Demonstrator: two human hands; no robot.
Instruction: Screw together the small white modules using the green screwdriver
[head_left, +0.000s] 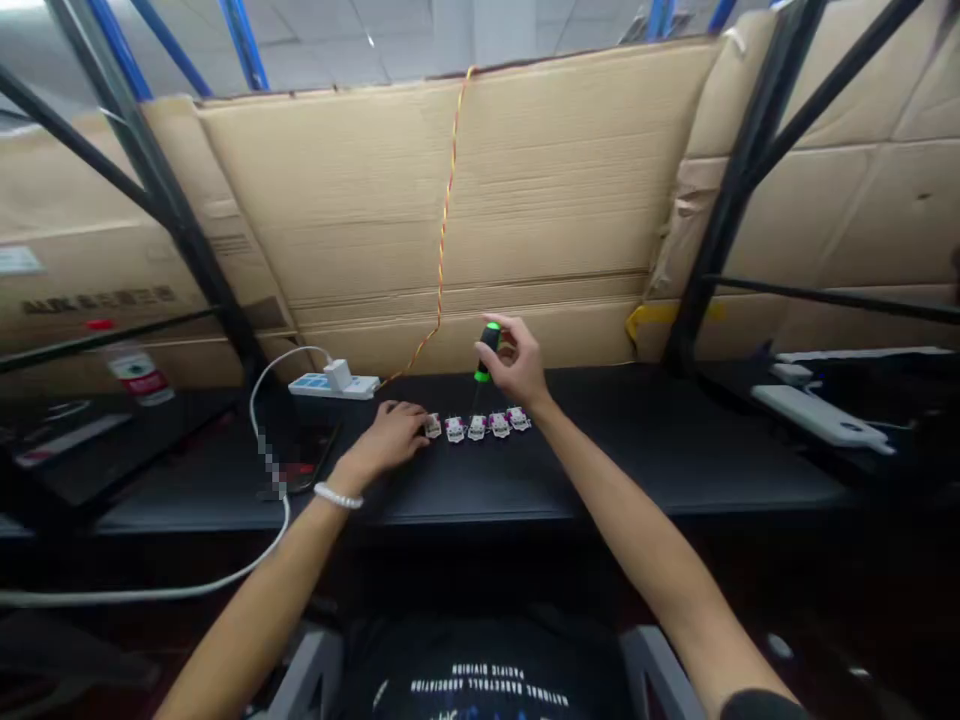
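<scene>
Several small white parts with purple bits (477, 428) lie in a row on the black tabletop (645, 440). My right hand (519, 362) is closed around the black-and-green handle of a screwdriver (489, 345). The screwdriver stands nearly upright, its thin shaft pointing down at the middle part of the row; whether the tip touches is too small to tell. At the left end, my left hand (394, 435) rests low on the table, thumb and fingers closed about the leftmost white part (433, 426), which they partly cover.
Behind the row stands a power strip (307, 385) with a white charger (337, 375). A phone (311, 460) and white cable (259, 400) lie to the left, near a bottle (139, 370). Cardboard (555, 190) walls the back; black rack posts (712, 260) flank the table. A white device (821, 415) sits right.
</scene>
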